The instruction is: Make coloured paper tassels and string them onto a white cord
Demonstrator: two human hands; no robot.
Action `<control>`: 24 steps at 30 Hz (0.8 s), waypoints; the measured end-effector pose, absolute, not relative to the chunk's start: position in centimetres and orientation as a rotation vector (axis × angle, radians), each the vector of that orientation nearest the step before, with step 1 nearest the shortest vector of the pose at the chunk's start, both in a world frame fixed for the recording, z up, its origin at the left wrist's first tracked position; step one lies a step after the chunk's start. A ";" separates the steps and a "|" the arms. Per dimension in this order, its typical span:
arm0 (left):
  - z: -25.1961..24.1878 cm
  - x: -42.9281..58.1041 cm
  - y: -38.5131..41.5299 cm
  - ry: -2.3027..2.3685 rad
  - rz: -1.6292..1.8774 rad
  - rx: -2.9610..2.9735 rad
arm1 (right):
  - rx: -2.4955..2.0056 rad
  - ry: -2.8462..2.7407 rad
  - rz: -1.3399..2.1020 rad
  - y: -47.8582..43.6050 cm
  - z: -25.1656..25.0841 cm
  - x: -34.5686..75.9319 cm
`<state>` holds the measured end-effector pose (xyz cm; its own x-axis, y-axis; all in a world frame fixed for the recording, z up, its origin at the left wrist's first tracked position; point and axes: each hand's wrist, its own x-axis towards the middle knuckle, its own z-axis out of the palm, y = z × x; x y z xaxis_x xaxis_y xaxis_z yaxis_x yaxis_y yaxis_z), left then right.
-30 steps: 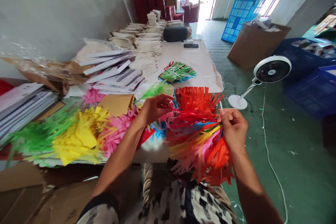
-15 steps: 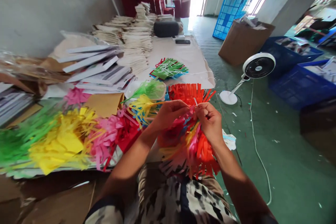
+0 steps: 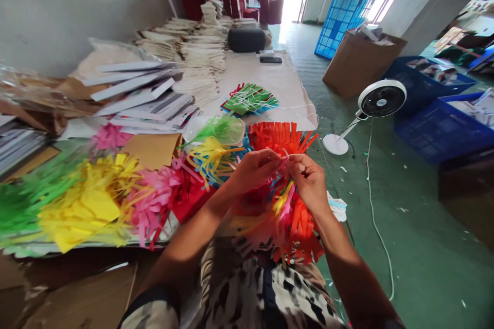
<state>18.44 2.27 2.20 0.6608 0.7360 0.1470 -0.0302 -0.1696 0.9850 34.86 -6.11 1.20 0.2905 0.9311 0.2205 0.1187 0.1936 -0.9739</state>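
My left hand and my right hand meet above my lap, fingers pinched together on a pink paper tassel. A short pale strip shows between the fingertips; what it joins is hidden. Below hang fringed red-orange paper and a yellow tassel. Just beyond my hands, a sheet of red fringed paper lies on the table. Left of them rests a yellow paper tassel, near a green tassel on a clear plastic tub.
Heaps of yellow, green and pink fringed paper cover the table's left side. Behind them are stacked white cards. A green fringed bundle with white string lies farther back. On the right floor stand a fan and blue crates.
My hands have stayed together at nearly the same spot, with the fingertips shifted slightly. The pale strip stood up above the fingers before and now lies lower between them.
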 end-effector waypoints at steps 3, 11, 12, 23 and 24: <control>2.2 18.2 2.3 0.698 0.790 1.767 | -1.249 -1.105 0.790 -6.1 1.2 34.8; 4.2 17.5 0.9 0.633 1.006 2.161 | -1.198 -0.990 0.731 -5.8 1.2 34.7; 4.2 17.4 0.8 0.584 1.039 2.216 | -1.195 -0.983 0.725 -5.8 1.2 34.8; 1.8 18.6 1.0 0.826 1.088 2.259 | -1.238 -1.007 0.690 -6.3 1.8 34.2; 1.8 18.8 0.9 0.873 1.096 2.258 | -1.238 -1.001 0.690 -6.2 1.8 34.2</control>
